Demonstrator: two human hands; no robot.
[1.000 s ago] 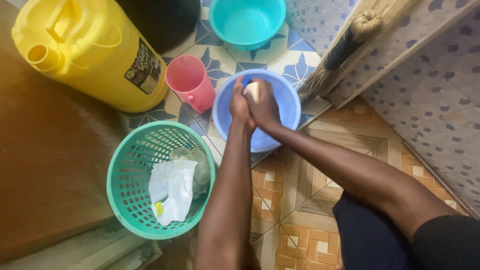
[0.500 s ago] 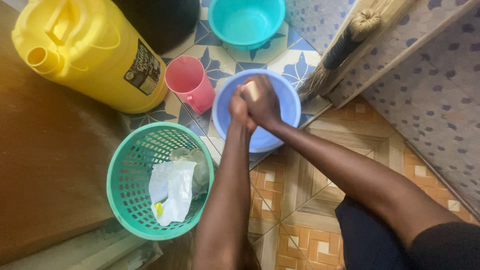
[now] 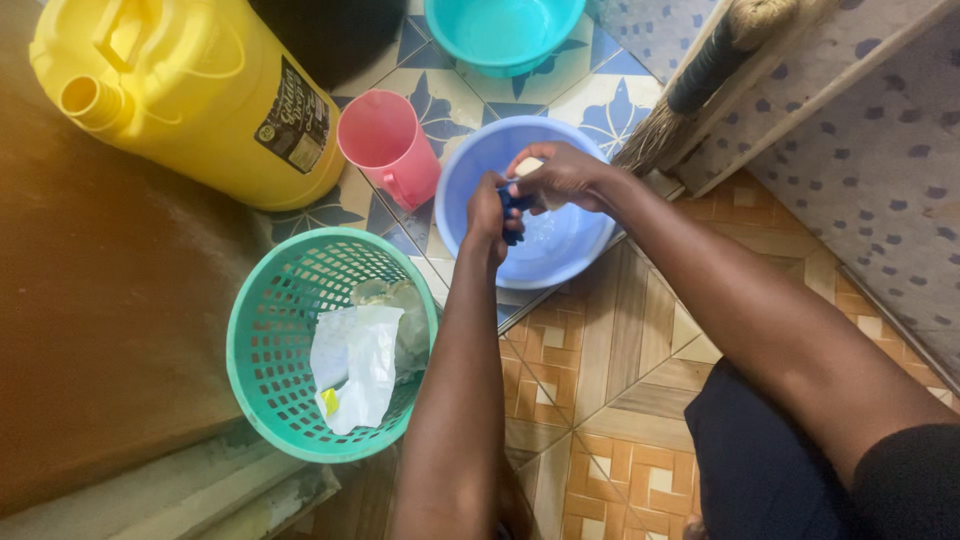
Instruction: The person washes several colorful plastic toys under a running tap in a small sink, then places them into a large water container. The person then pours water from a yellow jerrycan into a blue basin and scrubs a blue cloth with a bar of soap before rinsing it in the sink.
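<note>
Over the blue basin (image 3: 575, 255), the left hand (image 3: 487, 213) grips a dark blue cloth (image 3: 511, 205) while the right hand (image 3: 560, 178) pinches pale soap (image 3: 527, 167), scrubbing.

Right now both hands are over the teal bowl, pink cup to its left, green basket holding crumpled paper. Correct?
Not quite. The head view shows the left hand and right hand over the blue bowl; the teal bowl sits apart, untouched. The pink cup to its left and the green basket with crumpled paper are right.
</note>
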